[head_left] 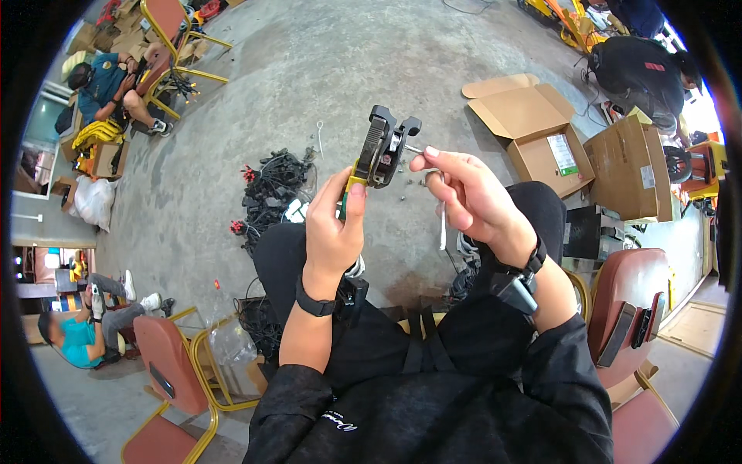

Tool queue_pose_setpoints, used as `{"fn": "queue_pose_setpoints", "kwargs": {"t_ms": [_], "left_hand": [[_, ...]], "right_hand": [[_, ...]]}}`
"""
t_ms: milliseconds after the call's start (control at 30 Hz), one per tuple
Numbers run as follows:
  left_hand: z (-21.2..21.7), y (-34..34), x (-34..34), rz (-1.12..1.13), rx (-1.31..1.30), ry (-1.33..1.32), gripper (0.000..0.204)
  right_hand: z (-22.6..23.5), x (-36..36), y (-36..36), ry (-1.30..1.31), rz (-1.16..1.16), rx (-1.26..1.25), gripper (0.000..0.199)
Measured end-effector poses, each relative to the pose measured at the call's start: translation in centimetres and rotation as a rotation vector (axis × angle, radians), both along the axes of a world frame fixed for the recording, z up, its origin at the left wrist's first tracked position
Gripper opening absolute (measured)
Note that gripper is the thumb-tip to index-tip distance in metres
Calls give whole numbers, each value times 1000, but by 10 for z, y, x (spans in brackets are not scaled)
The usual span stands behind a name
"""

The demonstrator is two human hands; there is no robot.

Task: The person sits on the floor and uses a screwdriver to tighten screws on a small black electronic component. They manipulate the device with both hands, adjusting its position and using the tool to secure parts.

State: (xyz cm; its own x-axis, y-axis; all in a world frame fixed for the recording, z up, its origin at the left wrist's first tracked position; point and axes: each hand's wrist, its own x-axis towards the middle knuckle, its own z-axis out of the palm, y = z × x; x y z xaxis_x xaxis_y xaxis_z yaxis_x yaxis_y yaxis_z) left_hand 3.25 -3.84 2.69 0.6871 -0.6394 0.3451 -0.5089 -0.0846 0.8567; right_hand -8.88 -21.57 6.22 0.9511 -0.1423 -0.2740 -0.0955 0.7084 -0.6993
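The left hand (pixel 336 220) holds one black-and-yellow, fork-shaped tool (pixel 375 151), bottom part hidden; the right hand (pixel 481 201) pinches one thin silver rod (pixel 413 149).

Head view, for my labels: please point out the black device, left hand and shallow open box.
Black device (pixel 373 147): head view, ridged body.
Left hand (pixel 334 230): head view, its middle.
Shallow open box (pixel 516 114): head view, lid.

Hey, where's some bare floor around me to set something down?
Widest is the concrete between the upper-left chair and the open cardboard box; another patch lies between the white bag and the black cable heap. Your right is crowded: tall carton, black box, reddish chair.
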Motion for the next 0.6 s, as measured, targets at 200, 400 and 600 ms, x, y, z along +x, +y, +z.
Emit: {"fn": "queue_pose_setpoints", "kwargs": {"t_ms": [200,400,600], "left_hand": [[0,1,0,-1,-20,140,38],[-3,-1,-3,-30,-67,296,41],[-1,0,-2,-29,-30,276,43]], "right_hand": [[-13,6,4,-191,-311,-933,20],[-15,9,13,-267,-591,-1423,18],[-18,8,14,-207,-505,-1197,17]]}}
